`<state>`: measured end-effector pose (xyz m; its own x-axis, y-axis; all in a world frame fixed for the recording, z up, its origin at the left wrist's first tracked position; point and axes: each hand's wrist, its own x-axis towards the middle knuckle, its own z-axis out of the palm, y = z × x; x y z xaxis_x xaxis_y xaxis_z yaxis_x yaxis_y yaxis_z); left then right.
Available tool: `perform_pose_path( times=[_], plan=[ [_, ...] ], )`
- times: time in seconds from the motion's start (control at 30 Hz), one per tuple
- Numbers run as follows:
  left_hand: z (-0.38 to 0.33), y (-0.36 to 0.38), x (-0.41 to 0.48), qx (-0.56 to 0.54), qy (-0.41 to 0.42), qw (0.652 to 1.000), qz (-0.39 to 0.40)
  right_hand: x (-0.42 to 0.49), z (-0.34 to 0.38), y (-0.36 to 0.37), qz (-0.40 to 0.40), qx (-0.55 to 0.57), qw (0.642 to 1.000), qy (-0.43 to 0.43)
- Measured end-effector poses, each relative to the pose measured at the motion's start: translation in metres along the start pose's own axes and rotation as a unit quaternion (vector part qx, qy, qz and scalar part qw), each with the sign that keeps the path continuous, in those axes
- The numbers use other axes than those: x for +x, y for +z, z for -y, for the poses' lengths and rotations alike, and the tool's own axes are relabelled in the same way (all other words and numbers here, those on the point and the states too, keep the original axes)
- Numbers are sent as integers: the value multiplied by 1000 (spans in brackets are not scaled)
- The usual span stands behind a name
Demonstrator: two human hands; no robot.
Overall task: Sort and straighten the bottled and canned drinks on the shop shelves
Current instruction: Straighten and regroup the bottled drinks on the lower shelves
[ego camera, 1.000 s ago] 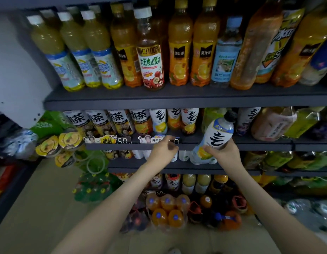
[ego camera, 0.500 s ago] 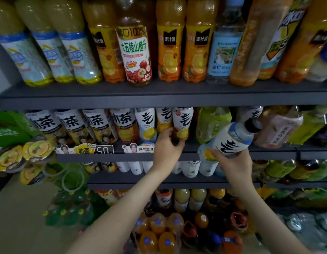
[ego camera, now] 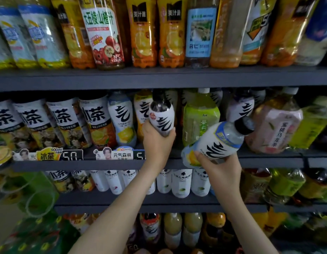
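My left hand [ego camera: 158, 142] grips the base of a white sparkling-water bottle [ego camera: 161, 117] with a red badge, held upright just in front of the second shelf [ego camera: 259, 158]. My right hand [ego camera: 216, 163] holds a second white bottle [ego camera: 217, 142] with a blue band and lemon print, tilted with its black cap pointing up and right. Both bottles are off the shelf. Matching white bottles [ego camera: 121, 120] stand in a row to the left of my left hand.
Iced-tea bottles [ego camera: 95, 121] fill the left of the second shelf, a green tea bottle [ego camera: 200, 116] and a pink oolong bottle [ego camera: 274, 129] the right. Large juice bottles [ego camera: 142, 33] line the top shelf. Small white bottles [ego camera: 182, 182] sit on the shelf below.
The view has moved closer to the shelves. My left hand has taken a white bottle off the second shelf. My right hand has raised its bottle and tilted it further.
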<state>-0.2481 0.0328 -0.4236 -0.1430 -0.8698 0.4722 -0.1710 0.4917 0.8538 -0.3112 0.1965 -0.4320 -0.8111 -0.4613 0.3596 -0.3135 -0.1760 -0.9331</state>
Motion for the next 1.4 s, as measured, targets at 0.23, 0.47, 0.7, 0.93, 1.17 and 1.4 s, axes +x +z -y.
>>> perform_pose_path(
  times=[0.23, 0.47, 0.7, 0.93, 1.17, 1.4],
  plan=[
    [-2, -27, -23, -23, 50, 998, 40, 5, 1, 6, 9, 21, 1000, -8],
    [-26, 8, 11, 110, 6, 991, 78, 12, 12, 21, 2, 34, 999, -4],
    [-13, -6, 6, 50, -1, 994, 101, 11, 15, 37, 5, 28, 999, 18],
    [-3, -40, -7, 48, -8, 996, 71, -5, 15, 43, 25, 14, 999, 32],
    [-36, -41, -33, -1, 43, 990, 134, -12, 23, 19, 5, 11, 998, 55],
    [-60, 12, -45, 27, 52, 976, 210, 0, 22, -40, -54, 0, 996, 71]
  ],
)
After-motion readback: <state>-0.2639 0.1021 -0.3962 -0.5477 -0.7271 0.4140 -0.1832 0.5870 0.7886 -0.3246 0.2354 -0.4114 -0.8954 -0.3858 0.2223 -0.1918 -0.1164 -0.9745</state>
